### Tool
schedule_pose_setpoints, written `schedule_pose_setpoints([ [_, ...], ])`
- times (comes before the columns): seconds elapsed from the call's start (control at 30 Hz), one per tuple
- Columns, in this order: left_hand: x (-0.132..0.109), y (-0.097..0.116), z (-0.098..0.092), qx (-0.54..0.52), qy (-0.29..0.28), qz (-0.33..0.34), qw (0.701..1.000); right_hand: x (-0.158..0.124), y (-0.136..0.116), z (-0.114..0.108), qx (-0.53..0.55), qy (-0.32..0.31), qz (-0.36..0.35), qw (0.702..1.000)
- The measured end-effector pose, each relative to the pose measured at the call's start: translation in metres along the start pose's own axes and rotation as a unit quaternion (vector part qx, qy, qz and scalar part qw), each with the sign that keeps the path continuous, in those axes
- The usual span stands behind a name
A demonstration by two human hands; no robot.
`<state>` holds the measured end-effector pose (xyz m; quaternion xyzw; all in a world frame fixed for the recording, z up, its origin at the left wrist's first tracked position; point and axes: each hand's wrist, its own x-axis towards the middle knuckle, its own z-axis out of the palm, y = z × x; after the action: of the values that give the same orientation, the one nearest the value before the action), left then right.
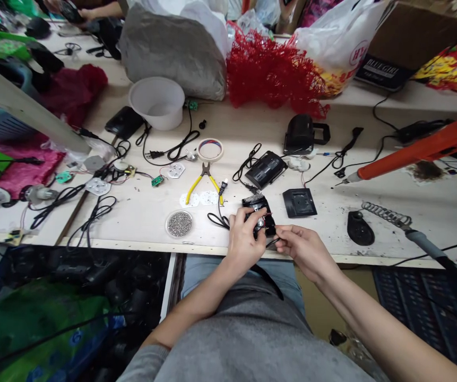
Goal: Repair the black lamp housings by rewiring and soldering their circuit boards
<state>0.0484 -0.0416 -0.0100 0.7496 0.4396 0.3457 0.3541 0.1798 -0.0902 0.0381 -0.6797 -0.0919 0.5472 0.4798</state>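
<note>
My left hand is closed round a small black plastic casing with red and black wires inside it, holding it just above the front edge of the workbench. My right hand pinches the wires at the casing's right side. A black cable runs from the casing across the bench. A black square cover plate lies just to the right, and a second black casing lies behind.
Yellow-handled pliers, a round dish of small screws, a tape roll, a white bowl, an orange tool, a soldering iron and its coiled stand lie about. Bags and red mesh crowd the back.
</note>
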Motion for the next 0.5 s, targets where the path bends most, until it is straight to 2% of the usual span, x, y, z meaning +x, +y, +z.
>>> schedule_pose_setpoints([
  [0.1,0.001,0.0,0.0,-0.005,-0.005,-0.007,1.0,-0.005,0.011,0.003,0.027,0.007,-0.007,1.0],
  [0.27,0.001,-0.001,-0.001,-0.007,-0.012,-0.012,1.0,-0.009,0.032,0.011,0.047,0.078,-0.056,0.994],
  [0.37,0.001,-0.001,-0.001,-0.004,-0.011,-0.005,1.0,-0.008,0.042,0.015,0.056,0.079,-0.088,0.991],
  [0.43,0.0,-0.001,-0.001,0.0,-0.005,-0.004,1.0,-0.005,0.048,0.013,0.035,0.074,-0.12,0.989],
  [0.5,0.0,-0.002,-0.002,0.002,-0.002,-0.004,1.0,-0.001,0.054,0.007,-0.03,0.071,-0.169,0.983],
])
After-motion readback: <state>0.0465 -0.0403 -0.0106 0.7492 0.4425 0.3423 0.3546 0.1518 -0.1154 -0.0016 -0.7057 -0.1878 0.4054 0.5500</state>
